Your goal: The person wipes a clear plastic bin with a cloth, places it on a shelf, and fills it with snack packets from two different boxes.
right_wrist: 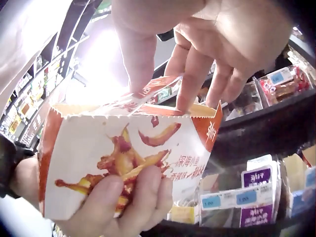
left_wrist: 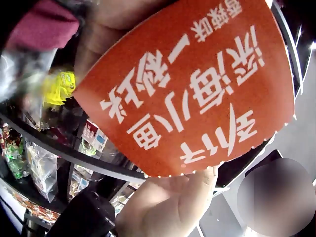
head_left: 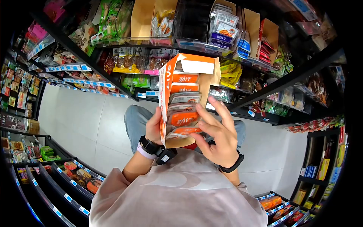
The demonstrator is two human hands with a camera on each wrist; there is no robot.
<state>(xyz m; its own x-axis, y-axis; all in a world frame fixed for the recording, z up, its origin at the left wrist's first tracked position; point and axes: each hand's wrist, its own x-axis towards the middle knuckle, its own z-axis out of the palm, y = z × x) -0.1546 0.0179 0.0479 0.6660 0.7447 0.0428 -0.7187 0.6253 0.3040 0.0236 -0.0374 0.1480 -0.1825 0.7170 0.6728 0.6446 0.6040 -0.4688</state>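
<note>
An orange and white cardboard box (head_left: 164,102) with an open top is held in front of the body by my left hand (head_left: 153,126). In the right wrist view, the left fingers (right_wrist: 143,192) wrap over the box's white picture side (right_wrist: 89,153). Small orange and clear snack packets (head_left: 184,118) stand in a row inside. My right hand (head_left: 222,143) is over the box's near end, its thumb and fingers spread and reaching down onto the packets. The left wrist view shows the box's orange printed panel (left_wrist: 197,94) close up.
Ahead, shelves hold open cartons (head_left: 143,19), purple-labelled packets (head_left: 223,38) and yellow bags (head_left: 230,73). Black slanted shelf frames (head_left: 298,81) run along both sides. Tiered racks (head_left: 56,189) stand behind on the left, over a light tiled floor (head_left: 109,117).
</note>
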